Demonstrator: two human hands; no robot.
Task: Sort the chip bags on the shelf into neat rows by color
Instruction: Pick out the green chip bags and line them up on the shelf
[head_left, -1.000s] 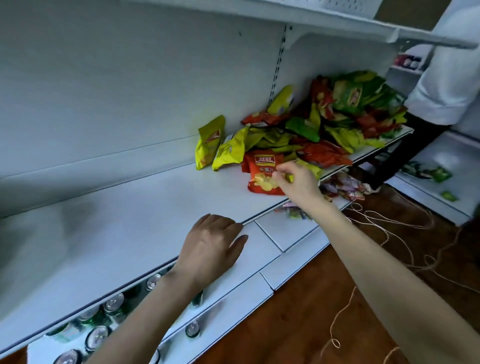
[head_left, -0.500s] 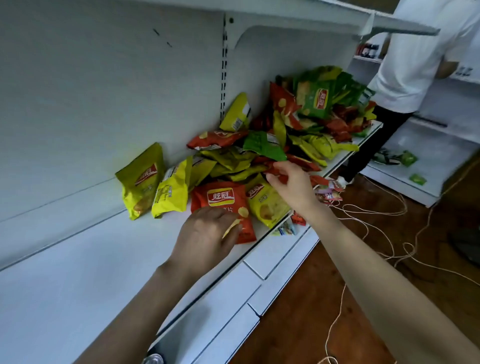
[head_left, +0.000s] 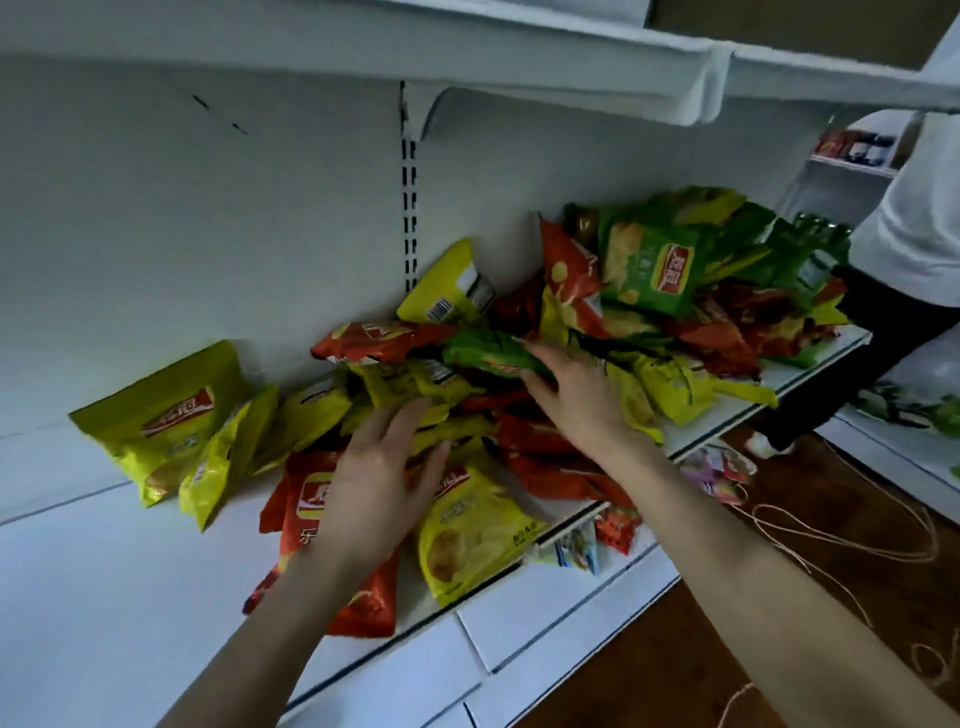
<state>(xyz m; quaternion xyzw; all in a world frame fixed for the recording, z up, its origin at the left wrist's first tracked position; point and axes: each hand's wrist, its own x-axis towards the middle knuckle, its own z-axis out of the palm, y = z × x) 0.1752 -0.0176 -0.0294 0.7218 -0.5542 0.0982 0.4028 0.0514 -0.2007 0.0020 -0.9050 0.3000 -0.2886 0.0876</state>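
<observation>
A jumbled pile of yellow, red and green chip bags covers the right half of the white shelf (head_left: 93, 597). My left hand (head_left: 379, 478) hovers with fingers spread over a red bag (head_left: 306, 514) and a yellow bag (head_left: 467, 535) at the pile's near edge. My right hand (head_left: 576, 395) reaches flat into the pile, fingers against a green bag (head_left: 483, 351). Two yellow bags (head_left: 166, 421) lean against the back wall at the left. More green bags (head_left: 649, 265) are heaped at the back right.
An upper shelf (head_left: 519, 57) overhangs the pile. A lower shelf (head_left: 545, 613) juts out beneath, with small packets (head_left: 576, 551) on it. A person in a white shirt (head_left: 914, 228) stands at the right. Thin cords (head_left: 831, 530) lie on the wooden floor.
The view has moved closer to the pile. My left hand slid from the red bag's lower edge up over it; my right hand reached further back, to the green bag.
</observation>
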